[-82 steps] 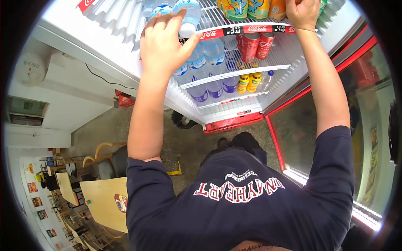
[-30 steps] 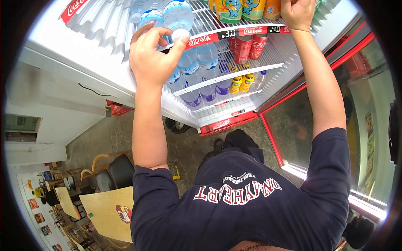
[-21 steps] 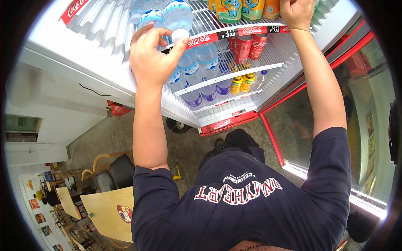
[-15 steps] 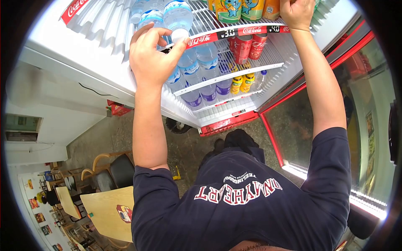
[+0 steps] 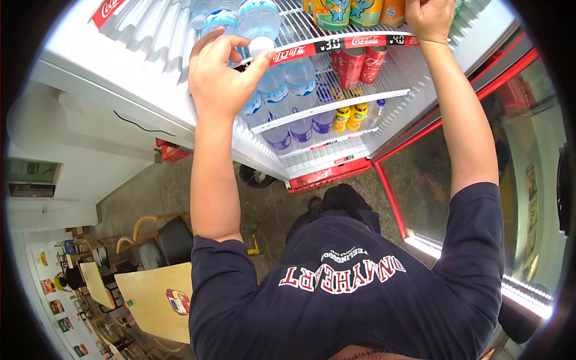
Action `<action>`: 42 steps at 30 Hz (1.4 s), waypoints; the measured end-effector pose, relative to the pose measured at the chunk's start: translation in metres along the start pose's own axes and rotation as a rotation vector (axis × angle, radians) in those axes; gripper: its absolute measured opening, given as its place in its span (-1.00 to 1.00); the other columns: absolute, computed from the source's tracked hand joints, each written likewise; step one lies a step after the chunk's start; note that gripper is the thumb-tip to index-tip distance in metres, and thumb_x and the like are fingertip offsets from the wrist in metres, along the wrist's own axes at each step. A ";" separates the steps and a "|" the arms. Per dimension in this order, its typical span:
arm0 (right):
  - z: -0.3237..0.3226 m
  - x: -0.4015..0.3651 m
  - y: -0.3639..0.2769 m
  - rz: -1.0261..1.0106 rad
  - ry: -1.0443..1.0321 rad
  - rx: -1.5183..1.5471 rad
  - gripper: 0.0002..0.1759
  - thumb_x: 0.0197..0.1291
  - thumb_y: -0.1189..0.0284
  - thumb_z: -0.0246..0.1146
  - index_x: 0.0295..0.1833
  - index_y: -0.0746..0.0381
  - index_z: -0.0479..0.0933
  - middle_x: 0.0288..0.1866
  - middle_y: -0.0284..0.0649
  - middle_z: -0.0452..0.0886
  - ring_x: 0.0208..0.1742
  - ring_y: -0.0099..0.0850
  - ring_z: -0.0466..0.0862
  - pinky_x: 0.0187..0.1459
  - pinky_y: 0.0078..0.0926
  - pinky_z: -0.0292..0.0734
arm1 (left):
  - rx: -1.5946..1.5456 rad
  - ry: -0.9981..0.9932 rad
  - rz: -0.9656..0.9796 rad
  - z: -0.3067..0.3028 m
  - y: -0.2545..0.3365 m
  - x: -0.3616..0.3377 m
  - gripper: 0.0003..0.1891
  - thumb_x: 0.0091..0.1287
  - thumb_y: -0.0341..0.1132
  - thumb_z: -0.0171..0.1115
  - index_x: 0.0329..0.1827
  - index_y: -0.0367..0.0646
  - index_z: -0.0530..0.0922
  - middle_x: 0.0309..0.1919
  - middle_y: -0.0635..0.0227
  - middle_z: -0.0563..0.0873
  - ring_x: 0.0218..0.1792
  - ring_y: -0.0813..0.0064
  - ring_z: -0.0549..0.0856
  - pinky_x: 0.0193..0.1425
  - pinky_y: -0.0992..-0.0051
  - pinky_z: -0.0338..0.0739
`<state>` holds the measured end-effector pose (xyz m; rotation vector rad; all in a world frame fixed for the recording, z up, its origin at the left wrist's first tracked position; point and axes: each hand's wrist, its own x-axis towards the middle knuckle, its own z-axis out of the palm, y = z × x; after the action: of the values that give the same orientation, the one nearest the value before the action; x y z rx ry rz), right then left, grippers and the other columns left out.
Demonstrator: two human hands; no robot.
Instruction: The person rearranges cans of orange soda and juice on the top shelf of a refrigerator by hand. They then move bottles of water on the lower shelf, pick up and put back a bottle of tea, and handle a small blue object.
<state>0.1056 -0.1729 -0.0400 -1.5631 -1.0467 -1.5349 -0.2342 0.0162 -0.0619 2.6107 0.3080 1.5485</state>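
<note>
the left hand (image 5: 221,75) curls loosely at the white-capped water bottle (image 5: 259,23) on the fridge's wire shelf (image 5: 294,24), its grip unclear. the right hand (image 5: 431,21) is beside the orange can (image 5: 393,12), its grip also unclear; red coca-cola cans (image 5: 351,67) stand below.

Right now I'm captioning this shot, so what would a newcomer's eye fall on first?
Probably the bright, open drinks fridge at the top, with clear bottles at its left and red cans on the shelf below. Next, the raised arms: the left hand at a white cap, the right hand near an orange can. Then the dark shirt filling the lower middle.
</note>
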 end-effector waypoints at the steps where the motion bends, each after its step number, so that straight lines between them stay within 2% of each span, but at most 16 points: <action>1: 0.000 0.000 0.000 0.009 -0.006 -0.003 -0.36 0.46 0.09 0.17 0.38 0.39 0.39 0.35 0.18 0.46 0.37 0.16 0.41 0.42 0.01 0.26 | 0.000 0.000 -0.013 -0.001 0.002 0.000 -0.68 0.04 -0.13 0.66 -0.29 -0.09 0.72 -0.58 0.41 0.58 -0.05 0.19 0.73 0.18 0.20 0.57; 5: 0.001 -0.001 0.001 0.023 -0.012 0.020 -0.36 0.46 0.07 0.18 0.36 0.40 0.40 0.35 0.18 0.46 0.37 0.15 0.42 0.41 0.01 0.27 | 0.009 0.000 0.001 -0.001 0.001 0.000 -0.67 0.04 -0.12 0.66 -0.29 -0.09 0.72 -0.59 0.41 0.58 -0.13 0.23 0.73 0.17 0.22 0.58; 11: -0.001 0.000 -0.002 0.012 -0.001 -0.007 -0.37 0.45 0.09 0.19 0.36 0.39 0.40 0.35 0.18 0.45 0.37 0.16 0.42 0.40 0.02 0.29 | 0.009 -0.016 -0.008 0.000 -0.001 0.000 -0.68 0.05 -0.12 0.66 -0.29 -0.09 0.72 -0.61 0.41 0.57 -0.12 0.25 0.73 0.17 0.21 0.57; 20: -0.001 -0.001 -0.002 0.024 0.011 -0.005 -0.40 0.45 0.11 0.19 0.34 0.39 0.42 0.31 0.20 0.47 0.31 0.17 0.45 0.37 0.01 0.32 | -0.018 -0.011 -0.029 -0.001 0.001 -0.001 -0.69 0.05 -0.15 0.67 -0.28 -0.07 0.73 -0.55 0.41 0.59 0.12 0.10 0.73 0.13 0.19 0.56; 23: -0.002 0.001 0.000 -0.025 0.003 -0.003 -0.39 0.46 0.11 0.19 0.34 0.39 0.41 0.30 0.20 0.48 0.32 0.17 0.45 0.37 0.00 0.32 | 0.013 0.024 0.028 0.003 -0.005 -0.002 -0.69 0.04 -0.15 0.67 -0.28 -0.07 0.73 -0.55 0.41 0.59 0.11 0.11 0.73 0.13 0.18 0.56; 31: 0.001 0.002 0.001 -0.031 0.033 0.014 -0.43 0.46 0.09 0.18 0.27 0.38 0.45 0.32 0.16 0.47 0.34 0.14 0.44 0.38 -0.01 0.30 | -0.006 -0.025 -0.028 -0.002 0.001 0.000 -0.70 0.07 -0.14 0.65 -0.27 -0.07 0.74 -0.55 0.40 0.59 0.13 0.11 0.72 0.14 0.18 0.55; 35: -0.001 0.002 0.003 -0.057 0.020 0.010 -0.41 0.47 0.07 0.17 0.29 0.38 0.44 0.33 0.15 0.47 0.36 0.14 0.43 0.39 0.01 0.28 | 0.008 -0.003 0.024 0.000 -0.003 0.000 -0.70 0.08 -0.13 0.64 -0.27 -0.08 0.74 -0.53 0.39 0.60 0.12 0.12 0.72 0.14 0.17 0.55; 38: 0.001 0.001 0.003 -0.064 0.040 -0.007 -0.41 0.47 0.07 0.16 0.28 0.38 0.44 0.32 0.15 0.47 0.36 0.14 0.43 0.39 0.02 0.28 | 0.000 -0.021 0.013 -0.001 0.000 0.005 -0.62 -0.01 -0.04 0.65 -0.36 -0.09 0.68 -0.52 0.41 0.66 -0.22 0.28 0.70 -0.07 0.30 0.56; 41: -0.001 0.002 -0.002 -0.007 0.017 -0.004 -0.40 0.47 0.06 0.16 0.29 0.38 0.44 0.33 0.15 0.48 0.36 0.15 0.43 0.39 0.03 0.27 | 0.028 -0.154 -0.040 -0.012 0.008 0.009 -0.67 0.13 -0.13 0.59 -0.22 -0.17 0.72 -0.33 0.26 0.75 0.06 0.09 0.72 0.14 0.23 0.56; 42: -0.003 0.003 -0.003 -0.013 0.019 -0.003 -0.40 0.46 0.07 0.16 0.30 0.38 0.43 0.33 0.16 0.47 0.36 0.16 0.43 0.40 0.03 0.27 | 0.013 -0.157 -0.093 -0.016 0.013 0.011 -0.71 0.18 -0.17 0.54 -0.18 -0.17 0.73 -0.26 0.24 0.76 0.06 0.10 0.72 0.16 0.26 0.55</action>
<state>0.1019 -0.1738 -0.0373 -1.5440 -1.0466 -1.5578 -0.2416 0.0056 -0.0422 2.6656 0.4199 1.3091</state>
